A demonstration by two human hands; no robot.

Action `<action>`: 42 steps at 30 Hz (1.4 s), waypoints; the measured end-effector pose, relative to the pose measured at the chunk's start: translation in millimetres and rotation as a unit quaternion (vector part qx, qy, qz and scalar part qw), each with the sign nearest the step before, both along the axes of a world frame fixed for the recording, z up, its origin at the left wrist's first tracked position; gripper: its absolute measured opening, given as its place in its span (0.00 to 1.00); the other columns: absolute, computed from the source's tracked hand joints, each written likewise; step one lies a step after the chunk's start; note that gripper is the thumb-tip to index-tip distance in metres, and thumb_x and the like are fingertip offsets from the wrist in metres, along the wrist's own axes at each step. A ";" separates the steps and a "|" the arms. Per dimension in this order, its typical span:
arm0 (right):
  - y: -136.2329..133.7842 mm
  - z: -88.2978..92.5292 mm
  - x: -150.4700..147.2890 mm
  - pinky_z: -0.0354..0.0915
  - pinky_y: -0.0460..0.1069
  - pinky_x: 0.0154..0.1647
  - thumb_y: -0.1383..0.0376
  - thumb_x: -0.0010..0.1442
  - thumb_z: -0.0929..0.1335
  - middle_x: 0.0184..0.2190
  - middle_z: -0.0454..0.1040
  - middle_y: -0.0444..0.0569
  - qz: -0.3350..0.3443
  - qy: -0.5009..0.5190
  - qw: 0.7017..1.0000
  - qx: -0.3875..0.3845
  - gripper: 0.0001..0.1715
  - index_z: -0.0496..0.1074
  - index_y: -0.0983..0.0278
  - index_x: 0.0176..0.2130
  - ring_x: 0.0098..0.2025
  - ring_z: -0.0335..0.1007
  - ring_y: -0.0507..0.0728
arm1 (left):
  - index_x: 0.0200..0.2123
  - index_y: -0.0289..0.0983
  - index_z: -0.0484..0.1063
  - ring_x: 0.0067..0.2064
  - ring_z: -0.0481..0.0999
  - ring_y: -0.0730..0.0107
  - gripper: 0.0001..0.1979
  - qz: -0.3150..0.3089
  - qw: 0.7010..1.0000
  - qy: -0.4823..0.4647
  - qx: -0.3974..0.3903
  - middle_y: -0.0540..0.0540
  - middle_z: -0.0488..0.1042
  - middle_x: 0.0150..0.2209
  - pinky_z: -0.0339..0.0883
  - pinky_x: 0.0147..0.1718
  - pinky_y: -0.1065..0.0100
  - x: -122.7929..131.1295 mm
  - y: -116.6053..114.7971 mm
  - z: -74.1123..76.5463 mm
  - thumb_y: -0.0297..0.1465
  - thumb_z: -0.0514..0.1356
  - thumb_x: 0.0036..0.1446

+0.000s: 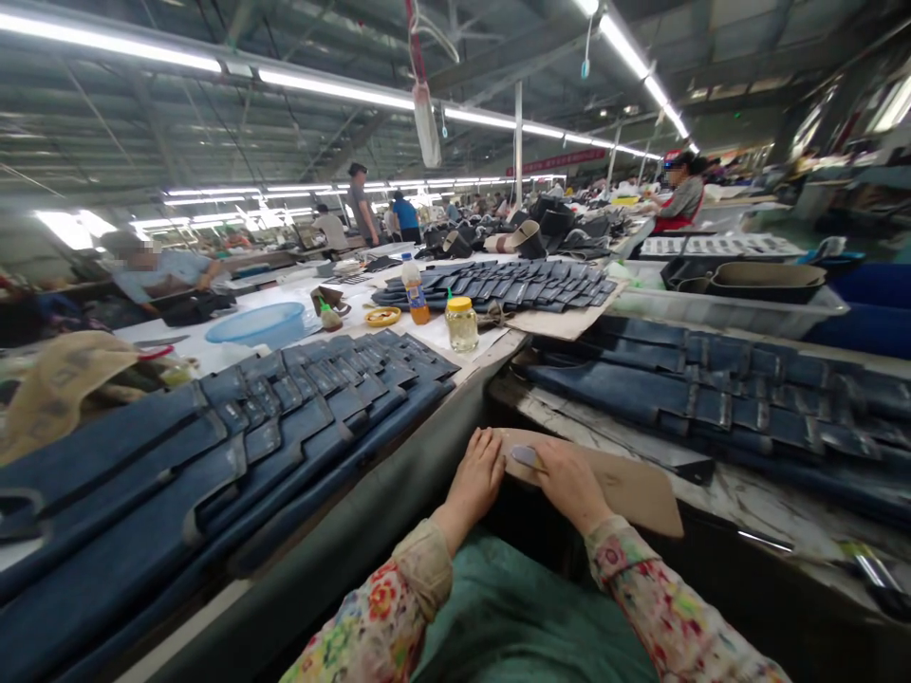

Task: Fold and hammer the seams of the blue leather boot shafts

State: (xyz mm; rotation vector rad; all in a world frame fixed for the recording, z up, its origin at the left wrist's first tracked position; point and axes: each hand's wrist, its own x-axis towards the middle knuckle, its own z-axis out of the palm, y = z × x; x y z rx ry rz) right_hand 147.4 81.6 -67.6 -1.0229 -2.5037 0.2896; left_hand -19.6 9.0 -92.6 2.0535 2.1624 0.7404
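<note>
In front of my lap lies a tan curved panel [633,484], smooth and rounded at its right end. My left hand [478,472] is closed on its left end, fingers together over the edge. My right hand [571,482] is closed around a small spatula [525,456] with a pale, rounded flat blade. That blade rests on or just over the panel's surface; I cannot tell which. The fingers of my right hand partly hide the tool's handle.
Overlapping dark blue pieces [285,408] cover the left table, and more blue pieces [754,389] lie at right. A yellow-lidded jar [462,325], a bottle [414,292] and a blue basin [254,323] stand beyond. A white bin [747,308] is at far right. Several people work farther back.
</note>
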 end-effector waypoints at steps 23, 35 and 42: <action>34.3 -30.6 50.0 0.68 0.53 0.32 0.51 0.59 0.57 0.35 0.76 0.51 0.019 0.041 0.999 0.020 0.23 0.72 0.60 0.40 0.34 0.73 0.61 | 0.55 0.42 0.64 0.54 0.69 0.70 0.20 -0.053 0.998 -0.024 -0.032 0.48 0.70 0.53 0.61 0.55 0.70 -20.3 -76.4 110.5 0.36 0.49 0.61; 28.5 -32.7 47.7 0.67 0.55 0.33 0.48 0.59 0.57 0.33 0.75 0.50 0.032 0.068 0.997 0.012 0.22 0.70 0.58 0.35 0.32 0.72 0.62 | 0.22 0.37 0.70 0.27 0.72 0.62 0.13 0.556 0.824 0.106 -0.025 0.48 0.73 0.20 0.64 0.29 0.67 -269.1 -264.4 172.5 0.42 0.61 0.44; 27.5 -33.1 49.3 0.67 0.55 0.36 0.52 0.60 0.57 0.37 0.75 0.53 0.047 0.062 0.997 0.022 0.21 0.71 0.60 0.38 0.36 0.73 0.62 | 0.33 0.33 0.67 0.45 0.68 0.63 0.29 0.636 0.713 0.194 0.221 0.49 0.71 0.33 0.58 0.46 0.62 -293.6 -232.3 276.8 0.52 0.42 0.60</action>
